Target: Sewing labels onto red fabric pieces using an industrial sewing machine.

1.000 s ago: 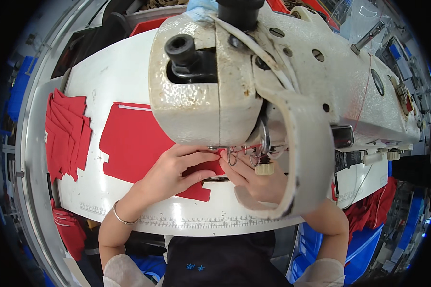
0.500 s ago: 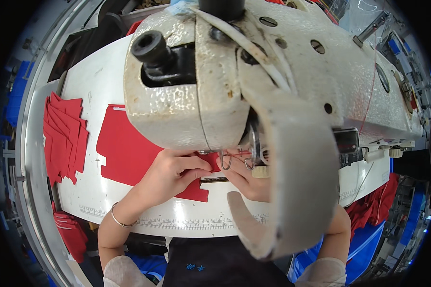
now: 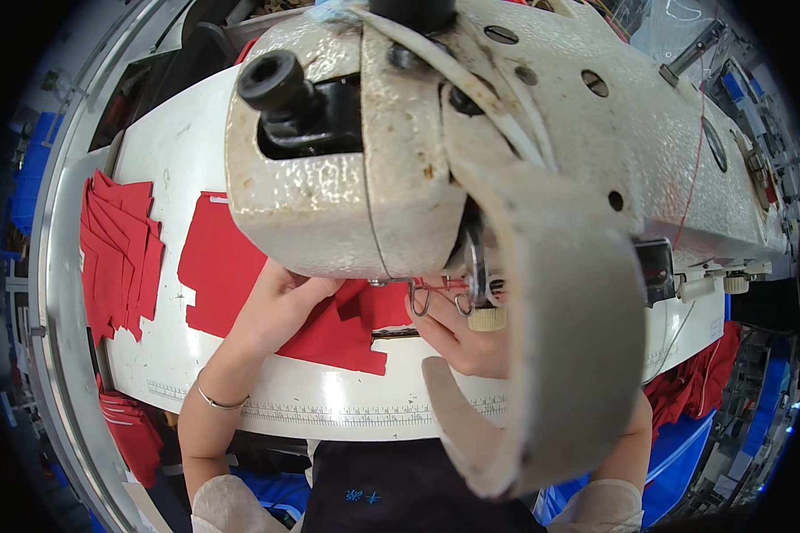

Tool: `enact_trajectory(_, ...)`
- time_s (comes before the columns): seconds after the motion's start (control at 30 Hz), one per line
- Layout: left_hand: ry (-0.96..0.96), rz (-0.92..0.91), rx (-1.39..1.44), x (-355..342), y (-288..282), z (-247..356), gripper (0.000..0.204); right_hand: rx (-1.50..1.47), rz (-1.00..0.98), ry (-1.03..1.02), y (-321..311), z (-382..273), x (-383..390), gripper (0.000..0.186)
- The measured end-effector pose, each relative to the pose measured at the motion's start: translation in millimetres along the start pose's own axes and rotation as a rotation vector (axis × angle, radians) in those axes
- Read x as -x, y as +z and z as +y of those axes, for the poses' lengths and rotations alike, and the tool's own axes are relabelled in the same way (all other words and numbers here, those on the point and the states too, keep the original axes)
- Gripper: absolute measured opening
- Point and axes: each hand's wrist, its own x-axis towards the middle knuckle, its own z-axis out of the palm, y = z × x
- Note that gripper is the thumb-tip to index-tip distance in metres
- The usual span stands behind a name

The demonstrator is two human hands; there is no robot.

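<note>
A white sewing machine head (image 3: 311,213) overhangs a red fabric panel (image 3: 222,240) on the white table (image 3: 169,142). My left hand (image 3: 280,311) is closed on the panel, its thumb along a raised fold left of the presser area and its fingers partly hidden under the head. My right hand (image 3: 458,342) rests with fingers extended on the fabric beside the looped wire guides (image 3: 420,298), partly hidden by them and by a large curved white guard (image 3: 578,329). Red thread runs at the guides. The needle itself is hard to make out.
A stack of red cut pieces (image 3: 120,258) lies on the left of the table, with more red pieces (image 3: 124,426) hanging below. At the right, red fabric (image 3: 698,382) sits over a blue bin (image 3: 680,466). A printed ruler strip (image 3: 311,413) follows the near table edge.
My left hand has shifted up and left, lifting a fold in the panel and uncovering more of it. My right hand stays near the guides. The machine appears larger as the view shifts.
</note>
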Motion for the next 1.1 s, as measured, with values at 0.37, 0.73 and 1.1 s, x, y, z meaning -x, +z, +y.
enact_trajectory(0.37, 0.945, -0.012, -0.932, -10.4, 28.5, -3.0, 0.015, -0.277, -0.021, 0.196, 16.1, -0.8, 9.5, 0.032)
enact_trajectory(0.73, 0.966, -0.012, -0.996, -8.7, 24.8, -7.0, 0.012, 0.043, -0.083, 0.025, 15.1, -7.0, 17.4, 0.017)
enact_trajectory(1.1, 0.488, -0.174, -0.519, 6.2, 16.1, 6.4, 0.024, -0.043, -0.037, 0.054, 6.2, -0.6, 4.9, 0.014)
